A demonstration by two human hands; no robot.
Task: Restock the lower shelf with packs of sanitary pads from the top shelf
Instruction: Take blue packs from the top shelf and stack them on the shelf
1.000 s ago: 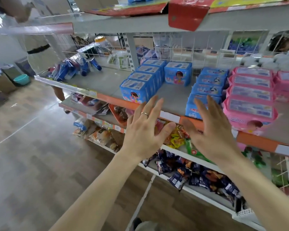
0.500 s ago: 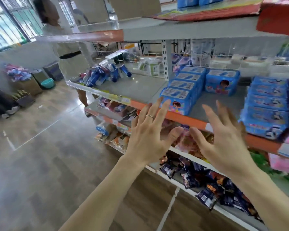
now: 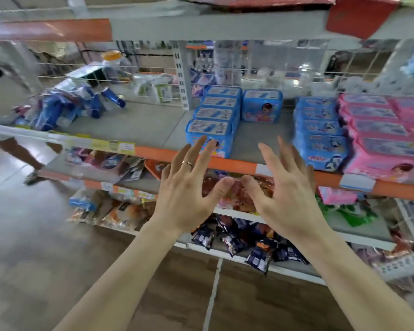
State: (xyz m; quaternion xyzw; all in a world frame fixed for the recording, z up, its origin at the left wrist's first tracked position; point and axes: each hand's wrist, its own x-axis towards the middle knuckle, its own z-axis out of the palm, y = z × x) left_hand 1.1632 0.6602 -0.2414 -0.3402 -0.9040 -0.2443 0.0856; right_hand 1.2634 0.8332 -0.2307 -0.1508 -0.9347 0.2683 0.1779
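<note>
Light blue packs of sanitary pads (image 3: 213,125) stand in a row on the grey shelf (image 3: 139,125) with the orange front strip. One more light blue pack (image 3: 261,106) sits behind them. Darker blue packs (image 3: 320,139) and pink packs (image 3: 380,144) fill the shelf to the right. My left hand (image 3: 189,192) and my right hand (image 3: 285,192) are raised side by side in front of the shelf edge, fingers spread, holding nothing. The left hand's fingertips overlap the front light blue pack in the view. The top shelf (image 3: 201,25) runs overhead.
Blue pouches (image 3: 65,108) lie heaped at the shelf's left end. Snack bags (image 3: 249,244) fill the lower shelves. A wire grid (image 3: 273,68) backs the shelf. A person's legs (image 3: 26,154) stand in the aisle at the left. A red sign (image 3: 359,13) hangs from the top shelf.
The view has swung left and then settled back toward the pad packs. Both hands stay raised and spread, now closer to the shelf's orange edge.
</note>
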